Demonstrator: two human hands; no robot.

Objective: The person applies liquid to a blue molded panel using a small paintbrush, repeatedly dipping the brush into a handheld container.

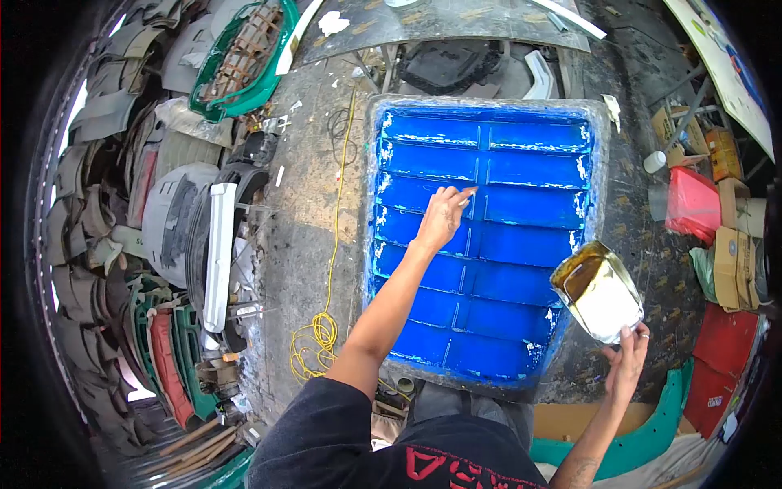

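Observation:
A large blue mould with a grey, rough rim lies in front of me, its face split into rows of shallow panels by ribs. Whitish flakes or smears mark several ribs and the side edges. My left hand is over the upper middle of the mould, by the central rib, with its fingers drawn together. Whatever those fingers may hold is too small to make out. In my right hand is a cut-open metal tin, tilted, gripped at its lower edge beside the mould's right side. Brown residue coats the tin's inner wall, around a pale area.
Stacked grey plastic panels fill the left side. A yellow cable is coiled on the floor left of the mould. At the right are a red container, cardboard boxes and a red panel. A grey table stands beyond.

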